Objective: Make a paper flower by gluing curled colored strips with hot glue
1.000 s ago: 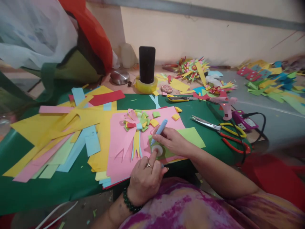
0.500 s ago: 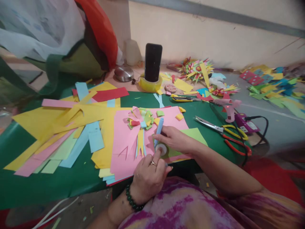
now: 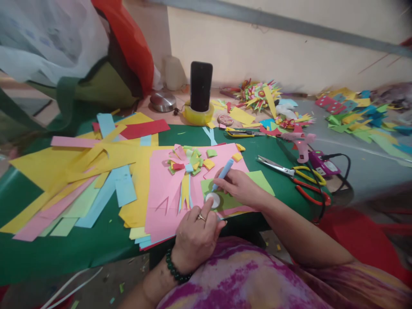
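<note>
My right hand [image 3: 240,186] is closed around a light blue pen [image 3: 222,175], which leans with its lower end beside a small white disc [image 3: 215,200]. The disc lies flat on a sheet of green paper [image 3: 262,183]. With its index finger stretched out, my left hand [image 3: 198,229] presses the disc down, its other fingers curled. Under the green sheet is a stack of pink paper [image 3: 157,193]. To the left on this stack lies a rosette of folded paper [image 3: 186,161] with notched pink, yellow and blue tails.
Paper strips [image 3: 80,184] spread across the left. A phone [image 3: 201,86] stands in a yellow tape roll [image 3: 198,115] at the back. On the right are scissors [image 3: 283,167], red-handled pliers [image 3: 312,193], a pink glue gun [image 3: 302,148] and a purple power block [image 3: 325,165].
The pen's top has tilted further right, and its lower end has moved along the disc's upper edge. My left index finger stays on the disc. The whole view has shifted slightly.
</note>
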The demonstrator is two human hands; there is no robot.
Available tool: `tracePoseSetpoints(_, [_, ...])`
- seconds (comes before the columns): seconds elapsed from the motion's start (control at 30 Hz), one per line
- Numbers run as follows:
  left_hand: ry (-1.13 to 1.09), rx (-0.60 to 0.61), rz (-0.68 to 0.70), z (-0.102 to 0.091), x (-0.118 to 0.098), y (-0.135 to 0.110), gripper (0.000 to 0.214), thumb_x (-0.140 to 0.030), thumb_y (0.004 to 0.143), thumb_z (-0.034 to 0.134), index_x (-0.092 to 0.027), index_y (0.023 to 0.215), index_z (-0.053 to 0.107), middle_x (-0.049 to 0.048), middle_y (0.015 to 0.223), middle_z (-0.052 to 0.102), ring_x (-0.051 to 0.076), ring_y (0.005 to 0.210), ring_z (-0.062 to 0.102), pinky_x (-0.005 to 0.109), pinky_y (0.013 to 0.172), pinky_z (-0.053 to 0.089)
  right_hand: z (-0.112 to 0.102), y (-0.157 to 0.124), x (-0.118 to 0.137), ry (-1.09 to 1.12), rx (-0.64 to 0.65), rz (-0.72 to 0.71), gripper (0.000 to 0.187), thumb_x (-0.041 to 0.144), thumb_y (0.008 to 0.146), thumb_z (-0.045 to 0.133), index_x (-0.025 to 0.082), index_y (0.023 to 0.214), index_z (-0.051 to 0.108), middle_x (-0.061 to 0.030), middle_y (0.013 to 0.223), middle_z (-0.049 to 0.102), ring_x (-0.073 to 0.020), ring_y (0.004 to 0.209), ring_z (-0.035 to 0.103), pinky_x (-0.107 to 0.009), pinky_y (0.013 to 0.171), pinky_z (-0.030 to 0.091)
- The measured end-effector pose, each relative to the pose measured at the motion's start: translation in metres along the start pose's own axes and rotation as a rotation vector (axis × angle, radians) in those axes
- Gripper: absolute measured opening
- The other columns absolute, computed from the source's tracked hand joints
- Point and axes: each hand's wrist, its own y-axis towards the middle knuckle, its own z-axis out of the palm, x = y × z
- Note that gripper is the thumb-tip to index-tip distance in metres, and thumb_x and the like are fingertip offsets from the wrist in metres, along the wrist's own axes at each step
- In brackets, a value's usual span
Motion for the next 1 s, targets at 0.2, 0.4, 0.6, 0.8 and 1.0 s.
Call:
tracePoseSetpoints(0.2, [-0.018,0.032,-0.015,0.000,0.000,-0.002,0.037,-0.029,0.102,0.033,-0.021,0.072,0.053,0.0156,0.101,0.077,0.021,0.064,0.057,0.035,0.061,0.044,0.009,-0.032,-0.013,-0.091,-0.211,-0.173,0.021,0.032,0.095,0.049,0.019,0.081,0.056,-0.0011,0.073,0.061,-0.0133,0.063,0.057,-0.025,0.060,0.045])
tracePoseSetpoints(0.4, [-0.067,0.094,-0.019,-0.008,0.002,0.003,0.032,-0.025,0.102,0.034,-0.021,0.078,0.055,0.0142,0.105,0.076,0.022,0.071,0.059,0.036,0.069,0.048,0.026,-0.057,-0.018,-0.292,-0.366,-0.450,0.017,0.026,0.101,0.045,0.020,0.088,0.054,-0.0023,0.077,0.065,-0.0131,0.064,0.061,-0.023,0.059,0.047])
tracePoseSetpoints(0.6, [-0.091,0.278,-0.003,-0.029,0.009,0.018,0.030,-0.026,0.102,0.034,-0.016,0.093,0.061,0.0117,0.098,0.075,0.023,0.073,0.057,0.035,0.065,0.048,0.039,-0.068,-0.018,-0.498,-0.454,-0.619,0.016,0.020,0.101,0.043,0.017,0.091,0.055,-0.0051,0.072,0.064,-0.0169,0.065,0.059,-0.028,0.061,0.048])
tracePoseSetpoints(0.8, [-0.072,0.714,0.039,-0.047,0.017,0.057,0.040,-0.026,0.102,0.030,-0.017,0.081,0.063,0.0063,0.073,0.067,0.023,0.073,0.057,0.034,0.066,0.044,0.040,-0.073,-0.017,-0.564,-0.414,-0.741,0.018,0.013,0.099,0.045,0.017,0.086,0.057,-0.0054,0.070,0.064,-0.0171,0.063,0.057,-0.029,0.059,0.045])
tracePoseSetpoints(1.0, [-0.036,1.066,0.162,-0.052,0.025,0.114,0.045,-0.031,0.103,0.033,-0.013,0.087,0.071,0.0099,0.080,0.072,0.021,0.071,0.061,0.032,0.064,0.038,0.032,-0.080,-0.012,-0.446,-0.431,-0.891,0.012,0.013,0.096,0.051,0.015,0.106,0.058,-0.0070,0.077,0.068,-0.0165,0.066,0.061,-0.028,0.060,0.048])
